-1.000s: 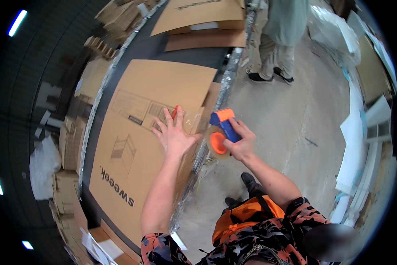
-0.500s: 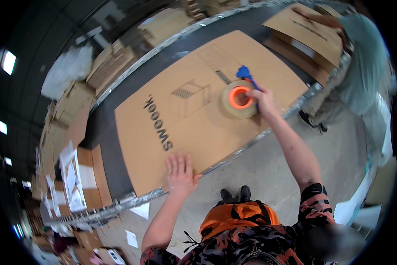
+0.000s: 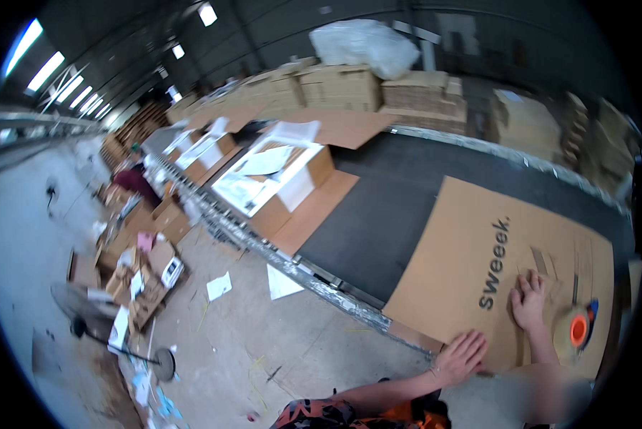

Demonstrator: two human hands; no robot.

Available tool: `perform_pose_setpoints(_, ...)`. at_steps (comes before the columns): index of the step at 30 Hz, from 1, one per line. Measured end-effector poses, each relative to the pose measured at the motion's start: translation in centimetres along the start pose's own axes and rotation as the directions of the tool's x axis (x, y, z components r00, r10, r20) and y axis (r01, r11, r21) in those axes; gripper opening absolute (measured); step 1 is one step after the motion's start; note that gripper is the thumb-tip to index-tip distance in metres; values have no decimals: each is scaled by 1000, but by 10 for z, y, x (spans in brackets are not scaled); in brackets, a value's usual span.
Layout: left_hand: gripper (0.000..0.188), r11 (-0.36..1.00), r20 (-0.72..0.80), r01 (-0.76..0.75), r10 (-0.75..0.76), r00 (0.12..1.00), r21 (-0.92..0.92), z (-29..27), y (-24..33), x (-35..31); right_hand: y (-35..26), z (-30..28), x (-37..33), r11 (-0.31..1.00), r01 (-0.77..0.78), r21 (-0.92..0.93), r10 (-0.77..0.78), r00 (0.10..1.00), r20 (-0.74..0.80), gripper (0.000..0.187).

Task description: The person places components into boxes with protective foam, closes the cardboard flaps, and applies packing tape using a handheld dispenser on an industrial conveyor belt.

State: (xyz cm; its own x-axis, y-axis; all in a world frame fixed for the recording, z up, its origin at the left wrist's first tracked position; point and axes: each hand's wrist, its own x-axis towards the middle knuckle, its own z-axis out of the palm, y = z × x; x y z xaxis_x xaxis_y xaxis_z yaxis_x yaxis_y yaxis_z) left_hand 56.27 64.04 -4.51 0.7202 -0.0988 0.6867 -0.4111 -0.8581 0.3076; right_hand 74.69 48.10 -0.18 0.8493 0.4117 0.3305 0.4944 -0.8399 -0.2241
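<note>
L grip (image 3: 461,359) flat at ctn (image 3: 464,282) edge, R grip (image 3: 527,305) loosely spread atop

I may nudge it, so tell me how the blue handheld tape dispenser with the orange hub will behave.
The blue tape dispenser appears to lie on its side, so probably won't roll. The brown cardboard box beneath looks flat and smooth, so sliding seems likely. The broad tape roll suggests some heft.

- Pedestal fan (image 3: 78,326) on the concrete floor (image 3: 221,357), lower left.
- Two white paper sheets (image 3: 219,287) lying on the floor, near each other.
- Heap of torn brown cardboard (image 3: 165,230), left.
- Bundled translucent plastic sheeting (image 3: 364,44) above stacked brown cartons (image 3: 341,89), top centre.
- Row of lit ceiling lights (image 3: 46,71), upper left.
</note>
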Motion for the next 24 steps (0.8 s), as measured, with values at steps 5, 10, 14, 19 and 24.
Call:
perform_pose_setpoints(5, 35, 998, -218, 65, -59, 974, 19, 37, 13, -6, 80, 43, 122, 995, -98, -30, 98, 995, -7, 46)
perform_pose_setpoints(10, 28, 991, -340, 128, -110, 934, 31, 50, 25, -5, 107, 77, 242, 992, -23, -124, 36, 995, 98, 51)
perform_pose_setpoints(14, 81, 999, -338, 1, 16, 941, 53, 50, 27, 5, 54, 73, 285, 998, -60, -35, 69, 925, 373, 62)
perform_pose_setpoints(19, 23, 992, -398, 93, -118, 910, -81, 50, 38, 20, 47, 86, 300, 982, -177, -67, 187, 960, 208, 75)
perform_pose_setpoints(24, 18, 994, -613, 110, -70, 787, 27, 50, 64, -6, 24, 76, 273, 996, -82, -31, 87, 968, 237, 76)
